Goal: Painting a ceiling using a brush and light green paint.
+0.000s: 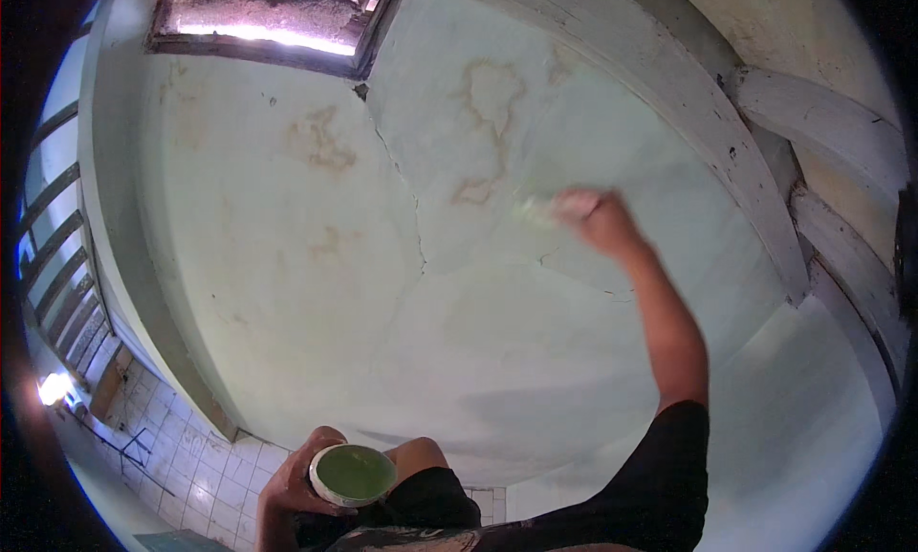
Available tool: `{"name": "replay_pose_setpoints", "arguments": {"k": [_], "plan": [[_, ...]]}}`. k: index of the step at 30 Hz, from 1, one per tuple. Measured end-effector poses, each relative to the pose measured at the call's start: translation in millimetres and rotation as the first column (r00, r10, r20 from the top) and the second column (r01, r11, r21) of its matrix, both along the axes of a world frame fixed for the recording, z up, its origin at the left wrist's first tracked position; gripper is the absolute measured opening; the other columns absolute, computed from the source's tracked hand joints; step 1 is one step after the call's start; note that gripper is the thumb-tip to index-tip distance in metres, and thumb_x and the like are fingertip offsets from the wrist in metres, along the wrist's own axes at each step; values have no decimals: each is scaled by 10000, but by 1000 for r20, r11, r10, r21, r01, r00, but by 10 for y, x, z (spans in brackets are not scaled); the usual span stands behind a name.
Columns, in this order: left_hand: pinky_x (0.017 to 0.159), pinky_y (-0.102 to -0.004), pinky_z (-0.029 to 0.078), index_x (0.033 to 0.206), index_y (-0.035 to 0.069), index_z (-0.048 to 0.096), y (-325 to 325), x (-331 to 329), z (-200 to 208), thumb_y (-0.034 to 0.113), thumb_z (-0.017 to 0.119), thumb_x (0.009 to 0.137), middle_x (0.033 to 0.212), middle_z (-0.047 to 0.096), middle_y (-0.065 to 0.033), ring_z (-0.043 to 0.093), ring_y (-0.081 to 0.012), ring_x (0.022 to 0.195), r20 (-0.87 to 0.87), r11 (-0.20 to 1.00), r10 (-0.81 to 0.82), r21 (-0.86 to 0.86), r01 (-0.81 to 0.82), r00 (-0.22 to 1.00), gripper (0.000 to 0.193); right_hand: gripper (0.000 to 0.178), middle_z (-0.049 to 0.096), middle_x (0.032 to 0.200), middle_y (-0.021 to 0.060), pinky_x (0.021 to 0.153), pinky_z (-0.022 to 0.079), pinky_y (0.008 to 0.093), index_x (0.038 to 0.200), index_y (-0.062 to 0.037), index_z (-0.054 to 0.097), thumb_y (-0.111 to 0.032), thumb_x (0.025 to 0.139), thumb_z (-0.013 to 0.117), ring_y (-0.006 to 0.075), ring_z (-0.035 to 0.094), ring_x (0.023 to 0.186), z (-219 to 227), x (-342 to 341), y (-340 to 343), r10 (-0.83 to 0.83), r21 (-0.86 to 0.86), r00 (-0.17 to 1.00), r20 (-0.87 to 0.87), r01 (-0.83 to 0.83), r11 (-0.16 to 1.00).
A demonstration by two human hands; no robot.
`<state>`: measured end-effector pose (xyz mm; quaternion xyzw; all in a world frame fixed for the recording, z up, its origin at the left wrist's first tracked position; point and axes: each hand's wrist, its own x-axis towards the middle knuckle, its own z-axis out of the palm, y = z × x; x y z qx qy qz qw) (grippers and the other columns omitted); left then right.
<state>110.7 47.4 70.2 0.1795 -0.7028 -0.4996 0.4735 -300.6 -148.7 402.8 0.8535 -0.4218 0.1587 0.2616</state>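
My left hand [300,475] is wrapped round a small white tub [330,496] low in front of my body. Green paint [356,473] fills much of the tub. With my right arm stretched out, my right hand [601,221] is closed on a paintbrush [537,208] at the pale green wall [316,351]. Motion smears the brush and the fingers, so the bristles do not show sharply. Brown stains [490,98] mark the wall above and to the left of the brush.
A crack [400,174] runs down the wall from a dark-framed window [268,50] at the top. Wooden beams [660,64] slope along the upper right. Slatted bars [57,193] stand at the left, above a white tiled floor [206,475]. A bright light [55,388] glows at the far left.
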Motion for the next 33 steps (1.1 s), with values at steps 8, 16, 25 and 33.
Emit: {"name": "replay_pose_setpoints", "arguments": {"k": [8, 16, 25, 33], "plan": [[912, -381, 411, 1187, 12, 491, 45, -3, -326, 263, 909, 450, 1124, 520, -145, 516, -289, 1070, -118, 985, 38, 172, -17, 992, 884, 236, 675, 912, 71, 712, 543, 377, 987, -139, 631, -147, 754, 667, 262, 652, 818, 1004, 524, 142, 22, -705, 978, -207, -165, 690], [927, -396, 426, 1241, 9, 451, -5, 167, -73, 269, 919, 417, 1152, 567, -135, 554, -268, 1080, 149, 987, 159, -18, -158, 976, 982, 335, 639, 886, 88, 619, 549, 367, 1031, -109, 639, -68, 699, 668, 269, 638, 780, -718, 283, -87, 64, -458, 992, -108, -106, 883], [952, -388, 429, 1284, -14, 401, 182, 221, -442, 209, 934, 417, 1183, 569, -122, 548, -238, 1106, 72, 938, 108, 324, -126, 991, 1041, 137, 666, 855, 106, 596, 526, 356, 912, -43, 635, -135, 812, 653, 287, 649, 722, -3164, 363, 935, 44, -119, 772, 634, 41, 992], [950, -426, 451, 1278, -10, 432, 35, -239, -540, 128, 915, 480, 1211, 558, -134, 546, -246, 1109, 53, 970, 128, 203, -137, 990, 942, 272, 608, 925, 119, 734, 531, 360, 1064, -7, 542, -239, 946, 463, 250, 617, 908, -5147, 386, 2137, -371, 13, -902, 219, -378, 926]]}}
